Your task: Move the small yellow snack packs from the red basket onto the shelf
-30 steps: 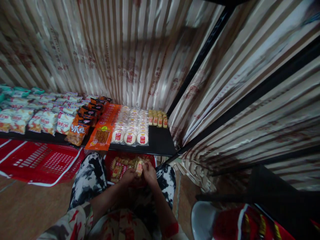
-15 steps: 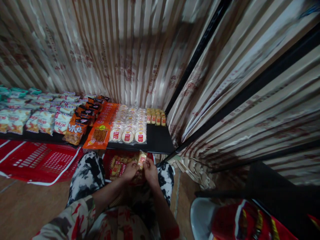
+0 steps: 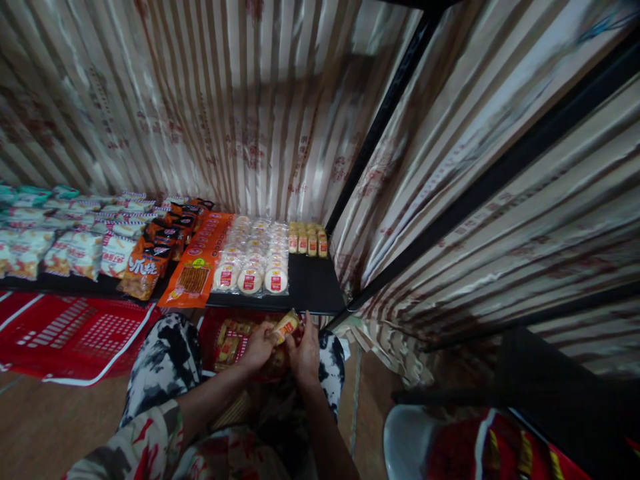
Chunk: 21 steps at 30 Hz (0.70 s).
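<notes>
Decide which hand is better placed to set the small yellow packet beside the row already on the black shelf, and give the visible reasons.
Probably the left hand: it pinches the packet, while the right hand only steadies it. The yellow row lies up right on the shelf.

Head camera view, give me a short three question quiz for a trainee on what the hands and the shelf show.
1. True or false: both hands grip the small snack packet.
2. What lies right of the round white cakes on the black shelf? A) small yellow packets B) bottles C) a green bag
3. What colour is the basket beneath the hands?

Key:
1. True; left hand and right hand pinch it.
2. A, the small yellow packets.
3. Red.
</notes>
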Tool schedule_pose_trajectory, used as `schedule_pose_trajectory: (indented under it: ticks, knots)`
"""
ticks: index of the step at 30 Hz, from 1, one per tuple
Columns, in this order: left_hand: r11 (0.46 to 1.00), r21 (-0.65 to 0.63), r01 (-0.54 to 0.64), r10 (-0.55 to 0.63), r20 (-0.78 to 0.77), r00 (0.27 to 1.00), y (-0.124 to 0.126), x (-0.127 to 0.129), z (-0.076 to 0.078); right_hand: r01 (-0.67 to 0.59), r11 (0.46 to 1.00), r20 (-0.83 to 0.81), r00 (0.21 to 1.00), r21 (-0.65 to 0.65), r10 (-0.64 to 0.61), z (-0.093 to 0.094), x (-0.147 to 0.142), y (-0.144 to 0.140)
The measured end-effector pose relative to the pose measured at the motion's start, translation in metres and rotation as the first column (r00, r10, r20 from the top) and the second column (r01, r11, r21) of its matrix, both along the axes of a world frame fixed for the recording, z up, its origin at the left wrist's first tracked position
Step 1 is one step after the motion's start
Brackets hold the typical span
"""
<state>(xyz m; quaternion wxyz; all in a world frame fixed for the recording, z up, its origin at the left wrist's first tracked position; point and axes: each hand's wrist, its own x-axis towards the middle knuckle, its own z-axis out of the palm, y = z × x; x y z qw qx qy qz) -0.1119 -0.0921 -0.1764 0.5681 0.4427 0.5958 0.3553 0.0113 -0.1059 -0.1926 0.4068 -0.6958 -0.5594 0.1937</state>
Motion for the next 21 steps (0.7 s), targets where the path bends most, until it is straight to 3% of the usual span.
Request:
schedule_pose_trajectory:
  ticks: [3,6,11,21]
  knots:
    - [0.99,0.1,0.096,-0.083,-0.125,0.989,0.002,-0.001,0.003,-0.084,0.989,0.217,0.975,0.125,0.055,0.005,0.006,-0.002]
    - [0.971,0.161,0.175,-0.135,-0.235,0.963,0.007,-0.002,0.01,-0.223,0.968,0.312,0.933,0.118,0.177,0.008,0.011,-0.003]
    - [0.945,0.204,0.255,-0.168,-0.365,0.916,0.02,-0.002,0.019,-0.323,0.943,0.297,0.911,0.081,0.287,0.008,0.015,-0.003]
    - [0.932,0.149,0.331,-0.242,-0.424,0.873,0.034,0.008,0.038,-0.282,0.959,0.247,0.932,0.036,0.265,0.007,0.022,0.001]
